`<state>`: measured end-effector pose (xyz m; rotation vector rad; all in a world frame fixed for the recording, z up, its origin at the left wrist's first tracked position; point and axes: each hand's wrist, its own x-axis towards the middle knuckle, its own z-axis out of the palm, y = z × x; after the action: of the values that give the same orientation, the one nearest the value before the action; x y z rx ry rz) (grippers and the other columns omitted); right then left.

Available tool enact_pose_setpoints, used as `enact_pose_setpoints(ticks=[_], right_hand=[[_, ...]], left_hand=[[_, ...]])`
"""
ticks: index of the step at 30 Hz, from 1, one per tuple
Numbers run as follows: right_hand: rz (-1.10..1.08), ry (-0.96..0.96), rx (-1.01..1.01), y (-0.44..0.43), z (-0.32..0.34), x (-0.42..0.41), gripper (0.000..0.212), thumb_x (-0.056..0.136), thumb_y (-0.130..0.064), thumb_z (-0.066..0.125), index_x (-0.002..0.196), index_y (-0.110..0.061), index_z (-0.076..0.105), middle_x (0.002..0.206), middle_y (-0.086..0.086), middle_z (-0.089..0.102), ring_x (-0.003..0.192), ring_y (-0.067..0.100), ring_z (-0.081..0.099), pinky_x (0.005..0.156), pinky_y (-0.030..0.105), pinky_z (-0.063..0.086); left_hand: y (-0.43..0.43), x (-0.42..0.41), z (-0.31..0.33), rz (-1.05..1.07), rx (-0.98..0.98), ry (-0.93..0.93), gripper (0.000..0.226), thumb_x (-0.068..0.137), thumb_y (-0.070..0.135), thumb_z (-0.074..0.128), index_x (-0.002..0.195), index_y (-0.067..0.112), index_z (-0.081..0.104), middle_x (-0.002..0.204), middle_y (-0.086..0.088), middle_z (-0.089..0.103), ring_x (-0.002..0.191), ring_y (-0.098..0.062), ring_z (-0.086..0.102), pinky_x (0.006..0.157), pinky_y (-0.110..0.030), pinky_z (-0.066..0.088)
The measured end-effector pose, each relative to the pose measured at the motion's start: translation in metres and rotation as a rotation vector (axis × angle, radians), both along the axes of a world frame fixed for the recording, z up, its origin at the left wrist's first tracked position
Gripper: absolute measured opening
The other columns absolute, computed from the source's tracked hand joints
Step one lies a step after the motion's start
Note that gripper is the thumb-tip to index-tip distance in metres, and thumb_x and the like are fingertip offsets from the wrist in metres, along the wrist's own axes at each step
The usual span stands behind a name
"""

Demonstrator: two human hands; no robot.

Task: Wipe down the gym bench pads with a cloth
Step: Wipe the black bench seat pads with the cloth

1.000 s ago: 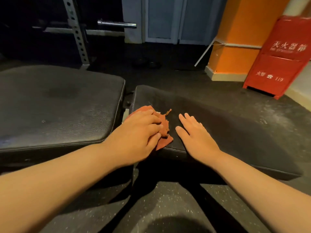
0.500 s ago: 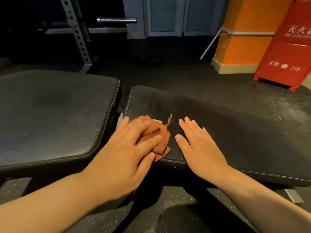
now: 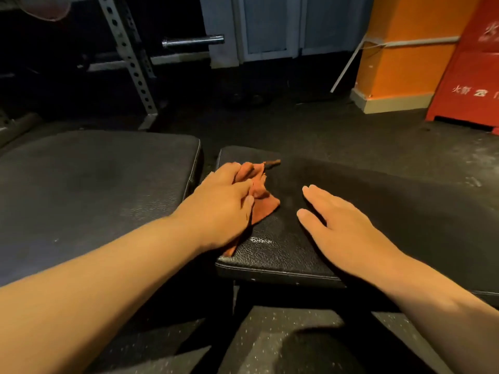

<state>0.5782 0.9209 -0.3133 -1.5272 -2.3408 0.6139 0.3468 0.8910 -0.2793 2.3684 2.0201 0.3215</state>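
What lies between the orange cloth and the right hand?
Nothing: the head view shows only bare black pad between the cloth and the flat right hand.

Two black pads are sitting side by side, the left pad (image 3: 94,190) and the right pad (image 3: 391,211). One orange cloth (image 3: 266,202) is lying there. Two hands are showing, the left hand (image 3: 224,201) and the right hand (image 3: 348,233). Far off, one red cabinet (image 3: 469,76) is standing.
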Motion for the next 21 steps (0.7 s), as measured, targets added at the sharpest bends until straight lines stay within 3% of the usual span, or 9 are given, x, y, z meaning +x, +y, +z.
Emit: enact_pose_setpoints(ticks=[3,6,9,13,15,18,21], right_hand=[[0.045,0.070,-0.100,0.009,-0.007,-0.010,0.060,0.102,-0.055,0.028,0.158,-0.040,0.014,0.166,-0.018,0.002,0.151,0.001,-0.006,0.123,0.028,-0.003],[0.035,0.018,-0.022,0.010,-0.017,-0.019,0.061,0.102,-0.055,0.024,0.159,-0.038,0.009,0.167,-0.015,-0.002,0.152,0.005,-0.010,0.125,0.037,-0.005],[0.041,0.023,-0.005,0.009,-0.017,-0.019,0.062,0.102,-0.057,0.022,0.159,-0.039,0.007,0.167,-0.016,-0.002,0.152,0.004,-0.011,0.126,0.038,-0.005],[0.057,0.024,0.003,0.009,-0.017,-0.016,0.063,0.101,-0.059,0.020,0.159,-0.040,0.005,0.167,-0.016,-0.003,0.152,0.004,-0.011,0.126,0.039,-0.004],[0.050,0.017,0.019,0.008,-0.017,-0.019,0.064,0.100,-0.059,0.018,0.159,-0.039,0.005,0.167,-0.014,-0.003,0.152,0.005,-0.011,0.126,0.040,-0.004],[0.038,0.016,0.018,0.006,-0.018,-0.019,0.064,0.100,-0.058,0.017,0.159,-0.037,0.004,0.167,-0.014,-0.004,0.153,0.006,-0.012,0.126,0.040,-0.004],[0.039,0.009,0.004,0.005,-0.016,-0.020,0.064,0.100,-0.057,0.018,0.159,-0.037,0.004,0.167,-0.014,-0.005,0.152,0.006,-0.012,0.126,0.039,-0.005]], left_hand=[[-0.043,0.002,-0.004,-0.031,0.043,-0.065,0.048,0.103,0.040,0.031,0.148,0.027,0.043,0.153,0.007,0.026,0.142,-0.014,0.026,0.121,-0.032,0.020],[0.005,-0.001,-0.001,0.045,-0.040,-0.013,0.047,0.105,0.042,0.031,0.148,0.029,0.045,0.156,0.003,0.025,0.146,-0.019,0.020,0.123,-0.039,0.017],[0.047,0.000,-0.002,0.116,-0.025,0.082,0.053,0.101,0.046,0.022,0.142,0.031,0.051,0.151,-0.002,0.032,0.145,-0.023,0.024,0.118,-0.049,0.025],[-0.001,-0.005,-0.010,0.089,0.063,-0.052,0.047,0.105,0.034,0.032,0.150,0.026,0.042,0.162,0.008,0.015,0.151,-0.005,0.007,0.124,-0.029,0.009],[-0.025,-0.007,-0.008,0.079,0.075,-0.094,0.046,0.105,0.034,0.032,0.149,0.029,0.042,0.165,0.010,0.009,0.151,-0.001,0.002,0.124,-0.027,0.008],[0.007,-0.001,-0.004,0.137,-0.004,-0.057,0.047,0.105,0.037,0.029,0.147,0.025,0.047,0.162,-0.003,0.017,0.151,-0.015,0.013,0.123,-0.028,0.009],[0.045,0.006,0.001,0.215,-0.049,-0.047,0.045,0.107,0.033,0.030,0.145,0.020,0.049,0.159,-0.015,0.025,0.148,-0.026,0.015,0.123,-0.038,0.010]])
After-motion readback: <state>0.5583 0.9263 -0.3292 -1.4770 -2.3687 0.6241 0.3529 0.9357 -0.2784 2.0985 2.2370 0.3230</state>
